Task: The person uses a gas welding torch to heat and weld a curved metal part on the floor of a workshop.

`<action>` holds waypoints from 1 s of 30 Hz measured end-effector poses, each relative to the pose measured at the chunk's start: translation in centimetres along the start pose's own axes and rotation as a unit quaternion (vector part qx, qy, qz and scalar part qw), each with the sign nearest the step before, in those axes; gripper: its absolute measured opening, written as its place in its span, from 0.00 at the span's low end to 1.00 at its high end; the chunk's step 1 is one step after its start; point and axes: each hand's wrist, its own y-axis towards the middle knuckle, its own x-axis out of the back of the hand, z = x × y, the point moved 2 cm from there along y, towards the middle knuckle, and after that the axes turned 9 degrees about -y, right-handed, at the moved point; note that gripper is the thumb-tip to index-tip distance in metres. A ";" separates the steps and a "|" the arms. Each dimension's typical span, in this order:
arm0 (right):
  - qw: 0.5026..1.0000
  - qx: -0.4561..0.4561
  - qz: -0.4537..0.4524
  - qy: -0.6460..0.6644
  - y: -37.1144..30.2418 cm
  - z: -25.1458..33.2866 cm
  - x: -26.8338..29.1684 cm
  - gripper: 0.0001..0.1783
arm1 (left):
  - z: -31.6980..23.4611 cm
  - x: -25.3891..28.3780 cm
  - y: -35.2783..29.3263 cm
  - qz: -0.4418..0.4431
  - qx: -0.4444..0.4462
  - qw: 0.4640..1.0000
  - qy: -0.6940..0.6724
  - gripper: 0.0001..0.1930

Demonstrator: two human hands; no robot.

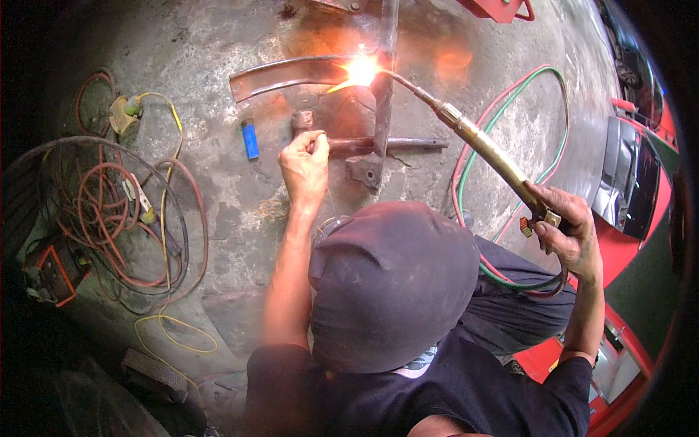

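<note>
My right hand [571, 227] is wrapped round the valve end of a gas torch [484, 142], which has a long brass-coloured body. Its tip points up and left into a glaring flame [362, 71]. The glare covers the spot where a curved metal strip [280, 74] meets a long steel bar [384, 109]. My left hand [304, 166] is closed, thumb against forefinger, beside a reddish-brown rod [351, 146] lying across under the bar. Whatever those fingers hold is hidden. Just above them is a copper-coloured block [302, 121]. A small blue block [250, 140] with a dark end lies to the left.
Red and green hoses [466, 164] loop over the concrete floor at right. Tangled cables [109, 211] and a yellow cord [172, 109] lie at left. A red metal case [499, 9] stands at the top. My dark-trousered knee [393, 284] fills the lower middle.
</note>
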 end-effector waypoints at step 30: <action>1.000 0.007 0.002 -0.010 0.0 0.0 0.1 0.31 | 0.1 0.1 -0.1 0.005 -0.007 1.000 0.005 0.08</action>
